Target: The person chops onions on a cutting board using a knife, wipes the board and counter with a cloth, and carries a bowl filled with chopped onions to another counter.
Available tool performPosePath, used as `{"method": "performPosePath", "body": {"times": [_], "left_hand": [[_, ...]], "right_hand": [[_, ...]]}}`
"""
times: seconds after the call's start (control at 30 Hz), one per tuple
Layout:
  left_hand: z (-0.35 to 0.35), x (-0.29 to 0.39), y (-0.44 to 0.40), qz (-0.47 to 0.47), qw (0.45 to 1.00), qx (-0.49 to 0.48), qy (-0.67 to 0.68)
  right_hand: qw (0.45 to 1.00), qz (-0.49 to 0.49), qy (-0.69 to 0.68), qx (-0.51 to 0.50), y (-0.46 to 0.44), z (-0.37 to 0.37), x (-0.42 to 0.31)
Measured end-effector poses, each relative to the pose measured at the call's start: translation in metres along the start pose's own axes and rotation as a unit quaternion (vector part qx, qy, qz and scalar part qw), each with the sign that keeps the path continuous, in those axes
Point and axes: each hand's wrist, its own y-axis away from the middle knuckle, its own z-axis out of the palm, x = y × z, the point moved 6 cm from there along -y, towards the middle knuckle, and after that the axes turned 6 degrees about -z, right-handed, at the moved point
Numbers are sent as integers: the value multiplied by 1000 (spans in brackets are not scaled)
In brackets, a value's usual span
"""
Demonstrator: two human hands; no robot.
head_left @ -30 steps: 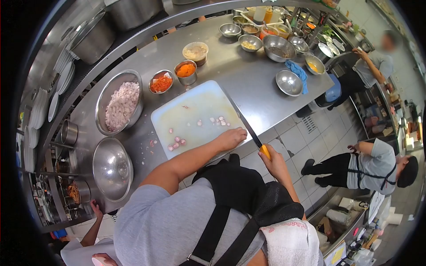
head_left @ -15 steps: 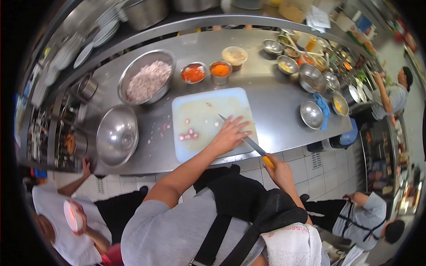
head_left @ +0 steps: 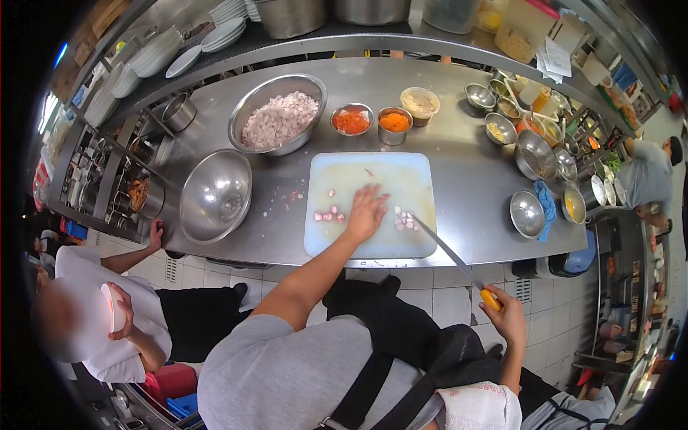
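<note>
My left hand (head_left: 367, 213) rests on the white cutting board (head_left: 333, 168) with its fingers spread, between two groups of small shallots. The whole ones (head_left: 328, 216) lie to its left, and a cluster of pale pieces (head_left: 406, 221) is to its right. My right hand (head_left: 505, 313) is closed round the yellow handle of a long knife (head_left: 455, 256), off the board's right front corner. The blade points up and left, its tip beside the pale pieces. Behind the board stand a bowl of chopped onion (head_left: 279, 122), a bowl of orange-red shreds (head_left: 351, 120) and a cup of orange food (head_left: 394, 123).
An empty steel bowl (head_left: 216, 196) sits left on the counter. At the right are a small steel bowl (head_left: 527, 214), a blue cloth (head_left: 545, 209) and several ingredient bowls. A person (head_left: 115, 308) at the left holds a white bowl, one hand at the counter's edge.
My left hand has moved left, off the blade and away from the pale pieces. The knife has shifted right, away from the board's middle. The person at the left has come further into view.
</note>
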Motion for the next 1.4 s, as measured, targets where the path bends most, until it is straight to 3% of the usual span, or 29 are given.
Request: {"method": "performPosePath", "body": {"times": [0.07, 0.1, 0.13, 0.17, 0.23, 0.3, 0.37, 0.43, 0.53, 0.63, 0.73, 0.8, 0.9, 1.03, 1.1, 1.2, 1.23, 1.4], "left_hand": [[-3, -24, 4, -189, 974, 122, -41], [0, -24, 4, -190, 973, 120, -45], [5, -19, 1, -169, 980, 94, -42], [10, -15, 0, -148, 986, 67, -39], [6, -6, -7, -126, 991, 48, -9], [-7, -3, -13, -105, 994, 27, 20], [-36, -26, -21, -151, 984, 43, 82], [-72, -52, -24, -164, 982, 89, -20], [-104, -92, -11, -244, 966, 60, -68], [-98, -132, -3, -320, 943, -48, -75], [-88, -139, -6, -257, 965, -29, -29], [-95, -130, -9, -243, 970, 24, 15], [-123, -97, -14, -225, 970, 85, 45], [-122, -64, -7, -205, 968, 99, 104], [-97, -40, -2, -115, 985, 17, 128], [-53, -21, 3, -59, 984, -51, 163], [-45, -19, 1, -58, 983, -53, 166], [-23, -24, -6, -48, 979, -151, 129]], "right_hand": [[997, 29, -69, 6, -1, 17, 16], [989, 64, -136, 6, 3, 32, 28], [980, -8, -194, 50, -2, 50, 27], [979, -6, -197, 48, 1, 65, 35], [956, 120, -268, -7, 5, 97, 34], [962, 104, -249, -31, 4, 111, 22], [968, 91, -234, -3, 3, 118, 16], [961, 101, -258, 7, 6, 120, 11], [942, 112, -317, 7, 9, 116, 9], [951, 100, -287, -59, -11, 134, 25], [985, 25, -168, -28, -38, 144, -4], [987, -8, -137, -88, -48, 165, -24], [973, -41, -152, -166, -61, 202, -35], [973, -27, -166, -159, -73, 227, -31], [972, -10, -173, -155, -83, 235, -21], [980, 21, -164, -110, -86, 226, -20], [986, 33, -148, -67, -85, 219, -22], [990, 65, -115, -53, -65, 215, -27]]}}
